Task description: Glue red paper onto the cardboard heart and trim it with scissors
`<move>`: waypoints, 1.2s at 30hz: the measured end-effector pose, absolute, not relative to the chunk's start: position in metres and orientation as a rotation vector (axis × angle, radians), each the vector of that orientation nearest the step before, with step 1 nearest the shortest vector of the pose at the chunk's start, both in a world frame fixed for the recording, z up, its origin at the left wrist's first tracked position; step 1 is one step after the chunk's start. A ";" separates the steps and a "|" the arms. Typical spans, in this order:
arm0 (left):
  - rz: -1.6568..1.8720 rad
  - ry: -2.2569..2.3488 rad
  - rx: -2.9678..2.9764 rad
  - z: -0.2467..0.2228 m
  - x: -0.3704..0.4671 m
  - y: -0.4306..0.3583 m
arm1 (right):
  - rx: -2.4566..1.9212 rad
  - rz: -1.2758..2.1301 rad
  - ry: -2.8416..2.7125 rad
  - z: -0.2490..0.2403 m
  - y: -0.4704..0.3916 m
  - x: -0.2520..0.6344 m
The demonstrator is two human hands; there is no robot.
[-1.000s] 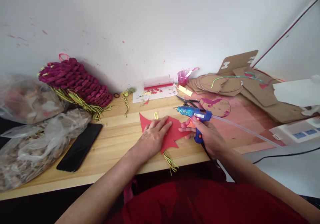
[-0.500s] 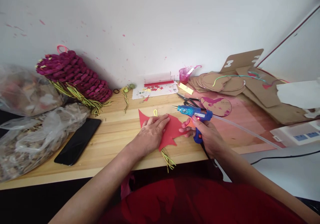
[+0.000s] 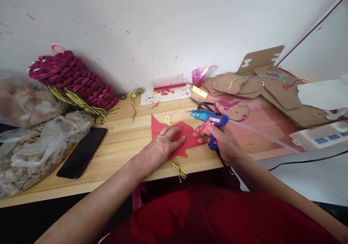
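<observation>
My left hand (image 3: 165,144) lies on a red paper piece (image 3: 189,132), its fingers spread and pressing it against the wooden table (image 3: 122,142). A yellow cord loop (image 3: 168,120) sticks out above the paper, and a bundle of yellow-green strings (image 3: 178,169) hangs out below. My right hand (image 3: 221,137) is closed round a blue glue gun (image 3: 210,118) with an orange trigger. The gun's nozzle points left, above the table behind the paper. A clear glue stick (image 3: 265,137) trails out of its back end.
Black-handled scissors (image 3: 202,104) and a painted cardboard heart (image 3: 233,110) lie behind the gun. Cardboard shapes (image 3: 231,84) and a power strip (image 3: 323,137) are at right. A black phone (image 3: 81,153), plastic bags (image 3: 40,153) and a magenta woven piece (image 3: 76,81) stand left.
My left hand's fingers have spread apart, and the hand has slid slightly over the paper. The paper looks slightly turned. The glue gun stays in my right hand. The whole view has shifted a little.
</observation>
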State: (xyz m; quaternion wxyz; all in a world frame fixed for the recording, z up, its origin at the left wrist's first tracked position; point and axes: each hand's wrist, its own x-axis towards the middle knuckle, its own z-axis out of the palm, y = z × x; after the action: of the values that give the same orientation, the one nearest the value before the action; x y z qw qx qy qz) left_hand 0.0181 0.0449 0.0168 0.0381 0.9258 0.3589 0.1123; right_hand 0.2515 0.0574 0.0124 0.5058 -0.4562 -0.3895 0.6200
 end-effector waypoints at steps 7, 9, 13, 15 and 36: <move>0.481 1.002 2.818 0.013 0.011 0.044 | -1.115 1.471 -0.947 0.014 0.056 0.250; 0.490 1.055 2.830 0.011 0.011 0.043 | -1.115 1.451 -0.941 0.015 0.054 0.249; 0.502 1.300 2.848 0.007 0.017 0.040 | -1.099 1.374 -0.940 0.017 0.052 0.250; 0.545 1.393 2.831 0.005 0.021 0.039 | -1.093 1.348 -0.940 0.016 0.053 0.251; 0.185 1.250 2.896 0.029 0.035 0.043 | -1.182 1.320 -1.018 0.013 0.054 0.252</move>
State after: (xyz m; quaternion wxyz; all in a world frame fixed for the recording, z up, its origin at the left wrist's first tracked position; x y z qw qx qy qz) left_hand 0.0355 0.0433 0.0287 -0.0089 0.9165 0.3956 0.0586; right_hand 0.2518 0.0542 0.0127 0.5218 -0.4936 -0.4248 0.5511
